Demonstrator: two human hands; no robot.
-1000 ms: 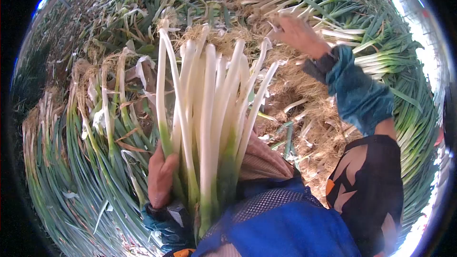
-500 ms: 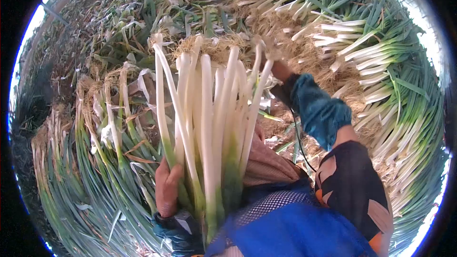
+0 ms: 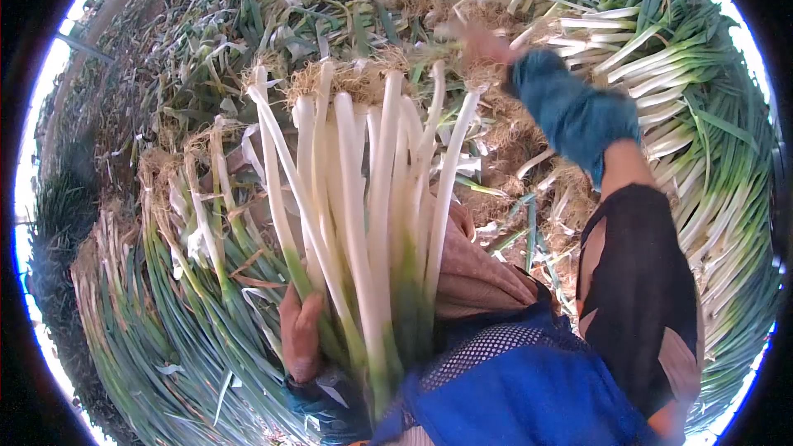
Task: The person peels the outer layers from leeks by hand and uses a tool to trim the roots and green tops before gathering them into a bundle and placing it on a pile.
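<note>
A bundle of long white-stemmed leeks (image 3: 376, 223) stands upright before my body, roots up and green parts down. My left hand (image 3: 301, 332) is wrapped round its lower left side, at the green part of the stems. At the upper right of the bundle, near the root ends, my right hand (image 3: 486, 43) is smeared by motion, its fingers not clear. Whether it holds anything cannot be made out.
Rows of leeks (image 3: 661, 107) lie along the right, with roots toward the middle. More leeks (image 3: 190, 314) lie on the left. Loose leaves and trimmings (image 3: 223, 33) cover the ground at the upper left.
My right hand has moved up and away from the bundle's right side, its forearm swinging up with it. My left hand still holds the bundle, whose tops lean slightly further left.
</note>
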